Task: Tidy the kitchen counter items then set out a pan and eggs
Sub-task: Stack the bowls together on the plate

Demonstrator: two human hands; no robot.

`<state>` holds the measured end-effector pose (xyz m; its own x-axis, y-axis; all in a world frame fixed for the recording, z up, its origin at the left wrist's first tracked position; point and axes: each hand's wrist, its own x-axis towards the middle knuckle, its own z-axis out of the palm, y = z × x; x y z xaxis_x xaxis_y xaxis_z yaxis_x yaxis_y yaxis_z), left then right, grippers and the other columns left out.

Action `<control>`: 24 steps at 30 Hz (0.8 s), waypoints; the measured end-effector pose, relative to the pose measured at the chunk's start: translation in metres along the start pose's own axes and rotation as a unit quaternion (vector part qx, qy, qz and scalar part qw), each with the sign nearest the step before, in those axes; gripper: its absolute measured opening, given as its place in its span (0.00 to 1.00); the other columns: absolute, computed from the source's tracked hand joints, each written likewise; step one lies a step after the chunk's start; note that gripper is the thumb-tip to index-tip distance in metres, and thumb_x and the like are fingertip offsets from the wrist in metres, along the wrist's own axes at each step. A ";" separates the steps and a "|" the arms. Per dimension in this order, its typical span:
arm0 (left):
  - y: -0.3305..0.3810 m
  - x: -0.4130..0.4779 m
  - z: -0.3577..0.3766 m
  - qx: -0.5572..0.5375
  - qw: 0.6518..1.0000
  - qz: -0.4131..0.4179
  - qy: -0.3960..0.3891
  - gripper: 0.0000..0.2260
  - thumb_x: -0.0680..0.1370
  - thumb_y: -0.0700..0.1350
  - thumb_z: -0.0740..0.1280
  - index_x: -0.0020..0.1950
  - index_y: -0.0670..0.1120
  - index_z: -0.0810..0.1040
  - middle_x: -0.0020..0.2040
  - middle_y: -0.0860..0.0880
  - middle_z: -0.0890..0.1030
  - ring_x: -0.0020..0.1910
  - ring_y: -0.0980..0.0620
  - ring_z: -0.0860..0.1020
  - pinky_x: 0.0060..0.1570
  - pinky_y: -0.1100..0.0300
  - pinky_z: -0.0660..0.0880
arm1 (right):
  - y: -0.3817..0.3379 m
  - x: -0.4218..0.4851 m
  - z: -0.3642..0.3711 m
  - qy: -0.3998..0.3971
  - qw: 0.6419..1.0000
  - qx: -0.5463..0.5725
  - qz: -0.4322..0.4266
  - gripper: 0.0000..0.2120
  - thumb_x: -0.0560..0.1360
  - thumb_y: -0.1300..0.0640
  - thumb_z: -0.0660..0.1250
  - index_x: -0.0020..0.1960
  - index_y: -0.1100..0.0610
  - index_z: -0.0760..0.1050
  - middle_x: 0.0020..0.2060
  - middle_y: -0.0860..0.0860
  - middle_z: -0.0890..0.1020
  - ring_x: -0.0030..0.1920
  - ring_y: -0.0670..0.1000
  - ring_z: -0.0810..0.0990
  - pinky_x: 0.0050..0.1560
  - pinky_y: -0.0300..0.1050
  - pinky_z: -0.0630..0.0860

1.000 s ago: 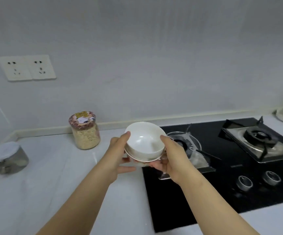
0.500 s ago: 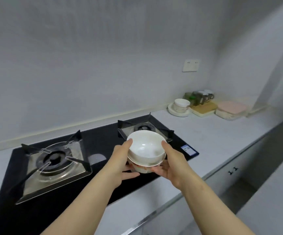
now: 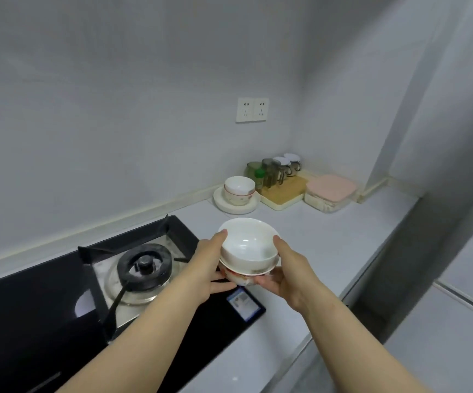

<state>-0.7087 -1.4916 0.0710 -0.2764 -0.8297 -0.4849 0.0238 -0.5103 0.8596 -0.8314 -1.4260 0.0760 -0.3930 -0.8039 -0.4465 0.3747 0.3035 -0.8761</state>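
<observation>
Gripping stacked bowls (image 3: 246, 246) in left hand (image 3: 208, 269) and right hand (image 3: 290, 275), thumbs on the rim. Probably bound for the far bowls (image 3: 239, 190) on the plate (image 3: 220, 205), ahead, nearer the right hand.

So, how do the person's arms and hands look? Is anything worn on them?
Both forearms are bare up to the frame's lower edge, with no sleeve in view. The left hand and the right hand wear no gloves. No watch, bracelet or ring shows on the parts that are visible.
</observation>
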 end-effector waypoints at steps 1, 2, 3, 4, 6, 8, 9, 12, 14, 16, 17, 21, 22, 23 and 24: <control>0.007 0.013 0.008 0.007 1.000 0.000 0.001 0.17 0.78 0.56 0.60 0.65 0.51 0.65 0.61 0.44 0.73 0.51 0.42 0.78 0.47 0.47 0.79 | -0.009 0.014 -0.003 0.002 1.000 0.002 -0.001 0.13 0.79 0.47 0.59 0.59 0.54 0.66 0.56 0.61 0.78 0.40 0.56 0.83 0.34 0.43 0.81; 0.015 0.026 0.017 0.014 1.000 0.003 0.000 0.18 0.79 0.56 0.59 0.66 0.51 0.65 0.60 0.44 0.74 0.51 0.43 0.78 0.48 0.47 0.79 | -0.018 0.028 -0.006 0.003 1.000 0.003 -0.005 0.13 0.79 0.48 0.59 0.58 0.54 0.67 0.56 0.61 0.78 0.40 0.56 0.82 0.33 0.42 0.81; 0.022 0.035 0.025 0.024 1.000 0.008 -0.001 0.18 0.79 0.56 0.59 0.66 0.50 0.66 0.58 0.45 0.74 0.50 0.44 0.78 0.47 0.48 0.79 | -0.026 0.040 -0.008 0.005 1.000 0.001 -0.006 0.12 0.79 0.48 0.58 0.58 0.54 0.67 0.55 0.60 0.78 0.39 0.56 0.82 0.31 0.41 0.81; 0.030 0.049 0.034 0.029 0.999 0.013 0.002 0.17 0.79 0.55 0.58 0.65 0.50 0.66 0.55 0.46 0.74 0.48 0.45 0.77 0.45 0.49 0.79 | -0.034 0.058 -0.010 0.002 1.000 -0.002 -0.006 0.12 0.79 0.48 0.58 0.58 0.53 0.67 0.54 0.59 0.78 0.39 0.56 0.82 0.30 0.41 0.80; 0.045 0.072 0.047 0.036 0.999 0.020 0.009 0.17 0.80 0.55 0.57 0.66 0.50 0.67 0.54 0.47 0.73 0.45 0.47 0.77 0.43 0.51 0.79 | -0.049 0.086 -0.012 -0.005 1.000 -0.010 -0.016 0.11 0.80 0.49 0.57 0.58 0.53 0.67 0.51 0.56 0.78 0.39 0.54 0.81 0.29 0.41 0.79; 0.058 0.099 0.062 0.038 0.999 0.028 0.022 0.18 0.80 0.55 0.57 0.67 0.50 0.67 0.54 0.47 0.74 0.45 0.48 0.76 0.44 0.51 0.79 | -0.065 0.120 -0.016 -0.020 0.999 -0.022 -0.026 0.10 0.80 0.50 0.55 0.58 0.53 0.67 0.46 0.52 0.77 0.41 0.53 0.80 0.32 0.42 0.79; 0.064 0.116 0.071 0.036 0.998 0.036 0.035 0.18 0.80 0.55 0.57 0.67 0.50 0.67 0.52 0.48 0.74 0.45 0.48 0.76 0.44 0.51 0.79 | -0.074 0.142 -0.018 -0.033 0.999 -0.031 -0.031 0.10 0.80 0.50 0.55 0.58 0.53 0.67 0.45 0.51 0.76 0.41 0.53 0.80 0.34 0.43 0.79; 0.079 0.152 0.093 0.030 0.996 0.051 0.065 0.18 0.80 0.55 0.57 0.67 0.50 0.66 0.52 0.48 0.74 0.50 0.46 0.77 0.47 0.50 0.79 | -0.096 0.191 -0.024 -0.052 0.998 -0.033 -0.034 0.10 0.80 0.50 0.55 0.59 0.52 0.66 0.51 0.53 0.76 0.42 0.53 0.79 0.35 0.44 0.80; 0.087 0.176 0.109 0.016 0.994 0.057 0.096 0.17 0.80 0.54 0.56 0.66 0.50 0.66 0.52 0.48 0.74 0.52 0.45 0.77 0.50 0.49 0.78 | -0.112 0.222 -0.028 -0.065 0.997 -0.040 -0.026 0.11 0.80 0.50 0.56 0.60 0.52 0.65 0.55 0.55 0.74 0.42 0.54 0.79 0.34 0.44 0.80; 0.097 0.199 0.129 -0.006 0.990 0.055 0.131 0.15 0.80 0.53 0.56 0.65 0.51 0.67 0.46 0.50 0.74 0.49 0.46 0.77 0.49 0.50 0.78 | -0.133 0.254 -0.035 -0.090 0.995 -0.049 -0.006 0.11 0.80 0.50 0.57 0.60 0.52 0.65 0.58 0.56 0.74 0.42 0.54 0.79 0.30 0.42 0.80; 0.100 0.208 0.137 -0.013 0.988 0.055 0.144 0.14 0.80 0.52 0.56 0.64 0.51 0.67 0.45 0.51 0.73 0.47 0.47 0.77 0.47 0.51 0.78 | -0.140 0.266 -0.038 -0.103 0.993 -0.053 -0.002 0.11 0.79 0.50 0.58 0.60 0.53 0.65 0.60 0.56 0.74 0.42 0.54 0.80 0.29 0.41 0.80; 0.114 0.243 0.162 -0.039 0.979 0.078 0.184 0.10 0.79 0.50 0.56 0.60 0.51 0.67 0.44 0.52 0.73 0.49 0.45 0.78 0.50 0.51 0.77 | -0.172 0.313 -0.044 -0.146 0.987 -0.067 -0.008 0.08 0.79 0.50 0.61 0.52 0.54 0.68 0.60 0.59 0.75 0.39 0.55 0.80 0.27 0.41 0.80; 0.119 0.252 0.169 -0.048 0.976 0.084 0.195 0.10 0.79 0.50 0.57 0.60 0.51 0.66 0.45 0.52 0.73 0.51 0.44 0.78 0.50 0.51 0.77 | -0.181 0.326 -0.045 -0.155 0.985 -0.071 -0.011 0.07 0.79 0.50 0.61 0.49 0.53 0.68 0.60 0.59 0.75 0.38 0.55 0.80 0.28 0.41 0.80; 0.124 0.262 0.173 -0.054 0.973 0.092 0.206 0.10 0.79 0.49 0.57 0.60 0.52 0.65 0.46 0.51 0.73 0.51 0.43 0.78 0.48 0.52 0.78 | -0.188 0.337 -0.044 -0.169 0.983 -0.075 -0.014 0.07 0.79 0.50 0.61 0.48 0.53 0.67 0.60 0.59 0.75 0.39 0.55 0.80 0.29 0.41 0.80; 0.128 0.268 0.176 -0.056 0.969 0.102 0.219 0.10 0.79 0.49 0.58 0.60 0.51 0.65 0.46 0.51 0.72 0.49 0.44 0.78 0.44 0.53 0.78 | -0.194 0.346 -0.042 -0.181 0.980 -0.079 -0.015 0.07 0.78 0.50 0.61 0.48 0.53 0.67 0.59 0.60 0.75 0.40 0.56 0.81 0.30 0.42 0.81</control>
<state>-0.9490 -1.7399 0.0794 0.1778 -0.9199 -0.3494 0.1454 -0.3266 0.9339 -1.0758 -1.7418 0.0841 -0.0685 -0.9340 -0.3506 0.2223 0.3283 -0.9181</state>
